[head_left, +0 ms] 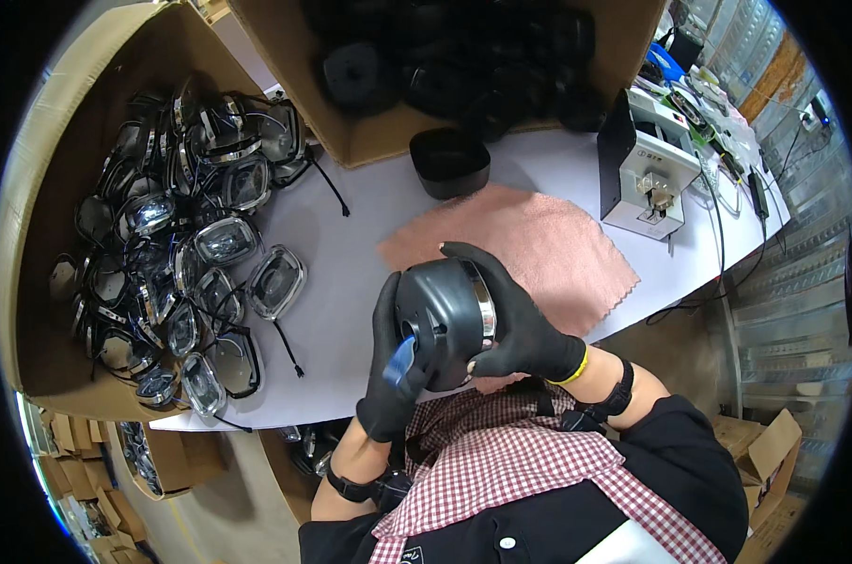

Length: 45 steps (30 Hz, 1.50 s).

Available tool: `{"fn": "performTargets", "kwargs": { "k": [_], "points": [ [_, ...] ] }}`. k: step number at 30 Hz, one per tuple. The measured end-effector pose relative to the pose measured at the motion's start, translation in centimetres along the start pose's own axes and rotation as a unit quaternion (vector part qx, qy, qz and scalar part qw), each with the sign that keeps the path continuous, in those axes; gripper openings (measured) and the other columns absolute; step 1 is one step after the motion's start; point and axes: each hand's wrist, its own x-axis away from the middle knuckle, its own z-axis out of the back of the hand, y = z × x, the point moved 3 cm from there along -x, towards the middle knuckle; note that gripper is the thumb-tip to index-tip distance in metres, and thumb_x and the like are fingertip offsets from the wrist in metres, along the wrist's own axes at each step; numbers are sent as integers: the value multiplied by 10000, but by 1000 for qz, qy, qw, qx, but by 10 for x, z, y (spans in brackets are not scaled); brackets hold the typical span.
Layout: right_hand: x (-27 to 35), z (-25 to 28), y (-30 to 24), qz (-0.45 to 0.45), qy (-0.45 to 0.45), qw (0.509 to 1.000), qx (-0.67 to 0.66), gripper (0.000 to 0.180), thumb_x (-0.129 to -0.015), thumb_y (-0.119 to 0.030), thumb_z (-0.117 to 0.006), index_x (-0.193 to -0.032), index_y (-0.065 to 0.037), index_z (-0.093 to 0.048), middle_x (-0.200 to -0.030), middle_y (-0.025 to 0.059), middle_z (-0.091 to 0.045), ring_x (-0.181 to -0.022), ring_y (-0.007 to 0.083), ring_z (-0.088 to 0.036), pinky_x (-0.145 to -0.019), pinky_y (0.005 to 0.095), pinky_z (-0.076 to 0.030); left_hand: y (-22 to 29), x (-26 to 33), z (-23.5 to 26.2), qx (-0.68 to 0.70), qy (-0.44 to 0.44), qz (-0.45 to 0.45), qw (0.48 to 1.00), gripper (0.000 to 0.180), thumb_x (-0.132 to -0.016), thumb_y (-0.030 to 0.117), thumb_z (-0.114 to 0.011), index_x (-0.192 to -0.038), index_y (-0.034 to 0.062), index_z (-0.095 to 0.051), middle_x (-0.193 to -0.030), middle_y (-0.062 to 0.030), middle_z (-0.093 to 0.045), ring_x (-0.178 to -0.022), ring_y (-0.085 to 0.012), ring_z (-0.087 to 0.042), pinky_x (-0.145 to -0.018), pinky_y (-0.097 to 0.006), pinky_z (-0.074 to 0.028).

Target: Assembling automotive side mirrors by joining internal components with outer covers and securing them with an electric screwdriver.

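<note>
A black rounded housing with a chrome band [445, 310] is held between my two hands above the near edge of the table. My right hand [534, 334], in a black glove with bare thumb and index tips, wraps its right side by the chrome rim. My left hand [386, 362], also gloved, grips the left side. By its fingers a blue strip [400, 361] sticks out near a round hole in the housing; whether the hand pinches the strip cannot be told. A pink cloth [539, 244] lies under and beyond the housing.
An open black cup-shaped housing [450, 164] stands beyond the cloth. A cardboard box [351, 150] of black housings is behind it. At left, another box [31, 310] holds several clear-lensed, chrome-rimmed parts with cables, some spilling onto the table. A white machine [647, 179] stands right, with wires nearby.
</note>
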Motion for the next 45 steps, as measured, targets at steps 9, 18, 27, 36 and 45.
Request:
{"fn": "performTargets", "kwargs": {
  "k": [9,18,27,36,45],
  "points": [
    [4,-1,-2,-50,34,998,-10,1155,-598,-294,-899,-1487,-36,-209,-1434,171,-373,-1351,278,-369,-1121,410,-327,11,-7,-1,-199,-51,-43,978,1139,-565,171,-848,-1473,-7,-183,-1373,-174,-404,-1274,-290,-460,-1042,-402,-421],
    [9,-6,-4,21,9,997,72,1242,-563,-339,-907,-1510,-69,-149,-1498,163,-321,-1375,275,-352,-1134,419,-311,-14,-4,0,-142,-43,-40,988,1277,-506,292,-932,-1468,37,-132,-1372,-187,-376,-1252,-314,-461,-1032,-439,-428],
    [2,-8,-46,6,-13,993,116,1242,-561,-274,-945,-1508,-29,-179,-1512,183,-333,-1370,276,-386,-1117,414,-344,2,-8,-11,-235,25,-214,948,1114,-529,314,-931,-1381,20,-277,-1294,-185,-436,-1163,-321,-517,-947,-434,-455],
    [3,-6,-41,36,58,984,165,916,-657,-179,-802,-1430,1,-343,-1335,226,-530,-1198,286,-570,-1005,398,-473,21,-12,-14,-436,63,-334,833,950,-636,316,-873,-1363,25,-335,-1320,-213,-419,-1243,-387,-414,-1006,-471,-395],
    [24,-4,-34,118,49,975,182,977,-573,-60,-761,-1440,-2,-317,-1358,217,-505,-1233,303,-536,-1040,420,-449,11,-6,1,-93,-28,-65,993,829,-614,304,-807,-1309,15,-460,-1222,-164,-564,-1113,-300,-577,-924,-405,-491]
  ]
}}
